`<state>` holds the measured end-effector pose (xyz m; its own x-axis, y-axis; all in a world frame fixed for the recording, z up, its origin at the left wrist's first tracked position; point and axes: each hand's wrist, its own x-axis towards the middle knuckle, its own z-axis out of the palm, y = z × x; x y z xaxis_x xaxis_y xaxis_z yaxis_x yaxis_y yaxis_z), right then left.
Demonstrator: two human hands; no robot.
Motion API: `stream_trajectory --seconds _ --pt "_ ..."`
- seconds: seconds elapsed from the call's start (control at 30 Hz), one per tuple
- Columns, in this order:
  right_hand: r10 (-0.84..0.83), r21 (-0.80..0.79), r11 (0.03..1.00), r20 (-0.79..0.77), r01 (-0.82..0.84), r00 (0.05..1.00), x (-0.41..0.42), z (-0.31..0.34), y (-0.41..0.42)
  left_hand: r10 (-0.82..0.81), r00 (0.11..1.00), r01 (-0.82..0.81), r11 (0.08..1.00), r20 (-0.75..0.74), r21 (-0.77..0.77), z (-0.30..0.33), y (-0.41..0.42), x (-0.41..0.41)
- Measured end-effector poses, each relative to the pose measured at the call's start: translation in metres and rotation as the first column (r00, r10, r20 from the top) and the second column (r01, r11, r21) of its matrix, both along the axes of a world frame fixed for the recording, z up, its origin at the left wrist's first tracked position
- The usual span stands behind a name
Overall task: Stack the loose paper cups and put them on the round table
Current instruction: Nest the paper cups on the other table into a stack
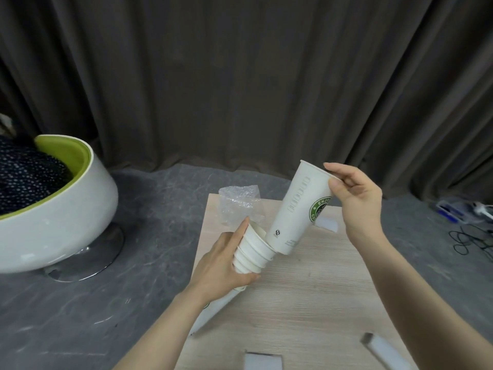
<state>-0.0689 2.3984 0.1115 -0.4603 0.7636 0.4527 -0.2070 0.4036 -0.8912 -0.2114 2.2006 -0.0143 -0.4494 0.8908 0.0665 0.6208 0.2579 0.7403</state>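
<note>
My left hand (222, 265) grips a tilted stack of several nested white paper cups (253, 252), open ends pointing up and to the right. My right hand (354, 198) pinches the rim of a tall white paper cup (298, 206) with a green round logo. This cup is tilted, and its bottom sits at the mouth of the stack's top cup. Both are held above a light wooden table (306, 297); its visible edges are straight.
A crumpled clear plastic wrapper (240, 204) lies at the table's far edge. Small white and grey items (384, 351) lie near its front. A white and green bowl chair (53, 209) stands at left on the grey floor. Black cables (472, 239) lie at right.
</note>
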Motion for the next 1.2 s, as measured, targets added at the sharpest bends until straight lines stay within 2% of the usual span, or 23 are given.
stream_trajectory --seconds 0.23,0.53,0.77,0.93,1.1,1.2 --pt "0.010 -0.025 1.000 -0.016 -0.011 1.000 -0.005 0.000 -0.004 -0.010 1.000 0.009 0.999 0.015 0.038 0.002 0.007 -0.002" --pt "0.151 -0.023 0.989 0.168 -0.149 0.974 -0.009 -0.022 -0.025 0.001 0.998 -0.010 0.991 0.068 0.136 0.016 0.023 0.001" --pt "0.243 -0.013 0.968 0.280 -0.249 0.929 -0.013 -0.037 -0.050 0.046 0.982 -0.078 0.982 0.183 0.171 0.020 0.030 0.001" --pt "0.323 -0.029 0.942 0.352 -0.335 0.879 -0.015 -0.049 -0.064 0.047 0.943 -0.116 0.974 0.328 0.194 0.008 0.026 -0.005" --pt "0.293 0.040 0.935 0.475 -0.353 0.830 -0.020 -0.063 -0.070 0.038 0.910 -0.137 0.967 0.412 0.214 0.000 0.018 -0.009" --pt "0.286 0.098 0.927 0.441 -0.363 0.851 -0.022 -0.068 -0.074 0.041 0.908 -0.147 0.963 0.416 0.227 0.001 0.013 -0.013"
